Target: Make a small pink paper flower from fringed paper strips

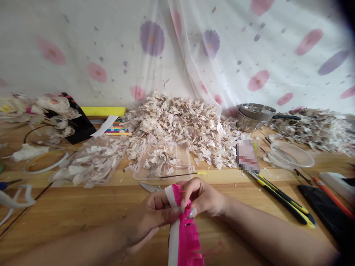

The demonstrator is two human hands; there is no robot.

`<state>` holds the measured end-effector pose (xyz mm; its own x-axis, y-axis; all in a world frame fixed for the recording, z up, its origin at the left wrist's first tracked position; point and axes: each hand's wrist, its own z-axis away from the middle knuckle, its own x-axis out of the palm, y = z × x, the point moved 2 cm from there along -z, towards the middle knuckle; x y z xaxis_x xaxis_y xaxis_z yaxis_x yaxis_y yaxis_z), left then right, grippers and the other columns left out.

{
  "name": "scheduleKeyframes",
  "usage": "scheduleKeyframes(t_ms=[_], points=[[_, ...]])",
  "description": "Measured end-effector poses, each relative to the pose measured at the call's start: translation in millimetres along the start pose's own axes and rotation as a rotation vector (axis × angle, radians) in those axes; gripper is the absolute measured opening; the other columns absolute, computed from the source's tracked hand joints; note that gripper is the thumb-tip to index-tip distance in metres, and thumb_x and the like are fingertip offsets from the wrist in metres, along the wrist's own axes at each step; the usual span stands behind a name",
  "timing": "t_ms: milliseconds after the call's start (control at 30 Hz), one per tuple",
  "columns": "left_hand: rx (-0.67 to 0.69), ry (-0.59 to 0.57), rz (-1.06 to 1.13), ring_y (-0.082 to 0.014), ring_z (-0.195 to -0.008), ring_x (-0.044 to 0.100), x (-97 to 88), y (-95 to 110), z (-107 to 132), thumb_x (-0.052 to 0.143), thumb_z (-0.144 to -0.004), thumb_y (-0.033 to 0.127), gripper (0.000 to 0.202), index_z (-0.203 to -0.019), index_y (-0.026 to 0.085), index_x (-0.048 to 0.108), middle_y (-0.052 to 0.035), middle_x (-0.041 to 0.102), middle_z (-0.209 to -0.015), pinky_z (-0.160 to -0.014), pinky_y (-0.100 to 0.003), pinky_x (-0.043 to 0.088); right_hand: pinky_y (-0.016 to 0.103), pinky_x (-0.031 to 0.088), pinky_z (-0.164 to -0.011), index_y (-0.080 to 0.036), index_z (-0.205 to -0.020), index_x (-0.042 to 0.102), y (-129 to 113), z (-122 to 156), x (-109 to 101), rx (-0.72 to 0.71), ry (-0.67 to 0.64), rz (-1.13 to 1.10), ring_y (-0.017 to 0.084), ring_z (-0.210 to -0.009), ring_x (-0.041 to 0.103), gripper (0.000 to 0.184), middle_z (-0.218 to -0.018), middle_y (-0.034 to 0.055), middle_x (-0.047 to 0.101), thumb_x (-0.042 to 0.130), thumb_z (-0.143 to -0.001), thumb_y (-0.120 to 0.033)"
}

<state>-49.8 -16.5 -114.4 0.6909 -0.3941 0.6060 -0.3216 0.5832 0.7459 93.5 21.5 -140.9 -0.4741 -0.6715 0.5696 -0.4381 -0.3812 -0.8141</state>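
- Cream paper flowers (52, 111) lie at far left, beside a black box (80, 125).
- Clear plastic tray (91, 162) of pale petals sits left of centre; a second clear tray (163, 162) lies just right of it, before a large petal heap (177, 125).
- Steel scissors (148, 187) rest on the wooden table (83, 218), just beyond the left hand (149, 214).
- Left hand's fingers are clamped on a pink-and-white fringed paper strip (185, 236), held upright at near centre.
- Right hand (202, 195) pinches the strip's upper end, fingers together.
- Yellow-and-black craft knives (283, 201) lie at right; a steel bowl (256, 116) stands further back.
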Motion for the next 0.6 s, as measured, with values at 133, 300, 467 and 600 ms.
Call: scheduleKeyframes(t_ms=[133,300,467,600], points=[[-0.038,-0.036,0.027,-0.0106,-0.072,0.057,-0.7,-1.1,0.7,0.084,-0.063,0.038,0.029,-0.081,0.018,0.076,-0.0012,0.067,-0.075,-0.075,-0.021,0.042,0.019,0.050,-0.060,-0.015,-0.074,0.077,3.5,0.4,-2.6,0.017,-0.029,0.021,0.008,-0.057,0.061,0.023,-0.063,0.0009,0.070,0.088,-0.057,-0.025],[-0.040,-0.037,0.022,-0.0111,-0.072,0.055,-3.2,-4.2,0.2,0.084,-0.063,0.040,0.030,-0.081,0.018,0.076,-0.0014,0.066,-0.074,-0.074,-0.021,0.040,0.016,0.048,-0.056,-0.014,-0.070,0.076,5.4,0.3,-1.5,0.008,-0.018,-0.017,0.006,-0.052,0.059,0.020,-0.059,0.0001,0.068,0.088,-0.057,-0.023],[-0.065,-0.110,0.036,-0.0082,-0.065,0.050,-3.4,-11.0,0.2,0.085,-0.063,0.038,0.028,-0.077,0.016,0.076,0.0000,0.062,-0.068,-0.069,-0.018,0.038,0.019,0.050,-0.058,-0.011,-0.071,0.076,3.3,0.5,4.4,0.042,-0.075,0.027,0.008,-0.056,0.062,0.029,-0.062,0.0030,0.070,0.090,-0.052,-0.029],[-0.079,-0.162,0.066,-0.0064,-0.060,0.045,-1.3,-13.4,-0.3,0.084,-0.063,0.040,0.027,-0.072,0.016,0.076,0.0019,0.057,-0.063,-0.065,-0.016,0.036,0.021,0.050,-0.059,-0.013,-0.065,0.076,2.0,1.1,8.7,0.093,-0.068,0.059,0.009,-0.054,0.061,0.028,-0.059,0.0021,0.070,0.091,-0.047,-0.029]])
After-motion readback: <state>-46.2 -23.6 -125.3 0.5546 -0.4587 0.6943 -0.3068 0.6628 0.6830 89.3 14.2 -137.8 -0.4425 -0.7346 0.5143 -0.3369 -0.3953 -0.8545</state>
